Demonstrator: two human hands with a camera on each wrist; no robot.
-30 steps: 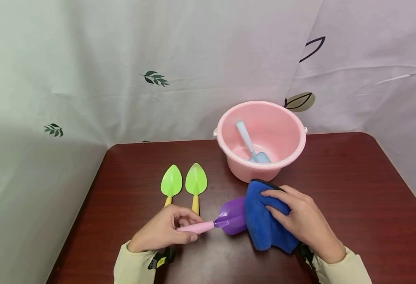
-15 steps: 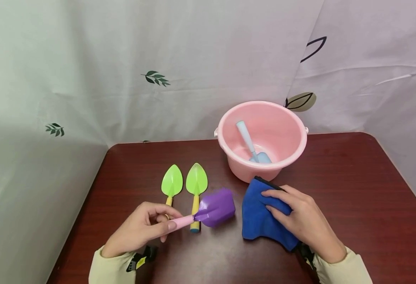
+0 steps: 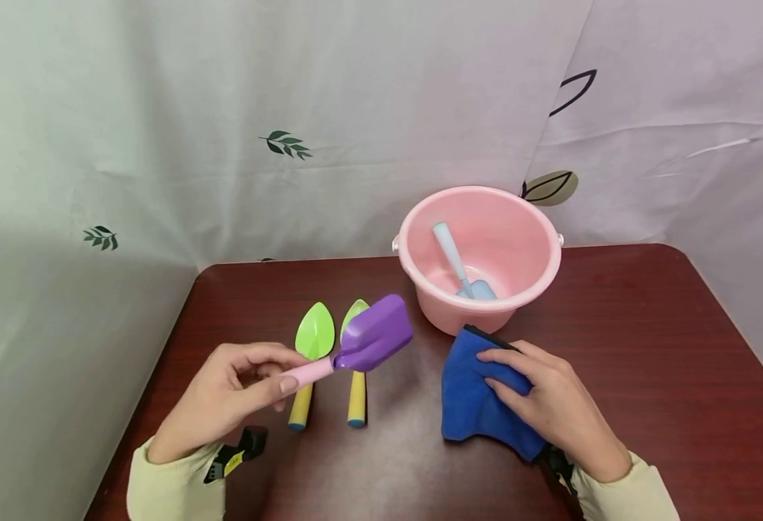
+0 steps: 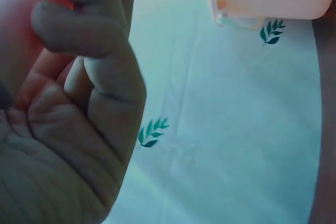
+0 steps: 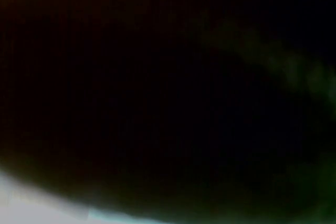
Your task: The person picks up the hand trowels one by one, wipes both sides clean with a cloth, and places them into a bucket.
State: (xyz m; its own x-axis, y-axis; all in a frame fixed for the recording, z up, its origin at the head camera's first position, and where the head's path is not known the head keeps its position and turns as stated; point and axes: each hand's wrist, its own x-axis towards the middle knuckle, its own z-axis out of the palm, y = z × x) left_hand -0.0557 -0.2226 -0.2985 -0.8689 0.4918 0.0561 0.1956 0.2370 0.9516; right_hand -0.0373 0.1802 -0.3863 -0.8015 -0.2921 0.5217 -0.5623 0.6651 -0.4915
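Observation:
Thumb and fingers of my left hand (image 3: 225, 398) pinch the pink handle of a toy shovel (image 3: 377, 334). Its purple blade is raised, pointing up and to the right, and covers part of a green trowel (image 3: 357, 398). In the left wrist view the curled fingers of the left hand (image 4: 89, 77) fill the left side. My right hand (image 3: 553, 405) holds a blue cloth (image 3: 469, 409) with dark edging, low over the table in front of the bucket; its thumb is hidden. The right wrist view is almost black.
A pink bucket (image 3: 466, 318) stands at the back right with a light blue shovel (image 3: 449, 250) leaning inside. Another green trowel (image 3: 314, 329) with a yellow handle lies on the dark red table (image 3: 648, 347). Pale printed fabric (image 3: 368, 87) hangs behind the table.
The purple shovel has come away from the blue cloth. My left hand has carried it left and upward, uncovering the trowel handles. The right hand and cloth have barely moved.

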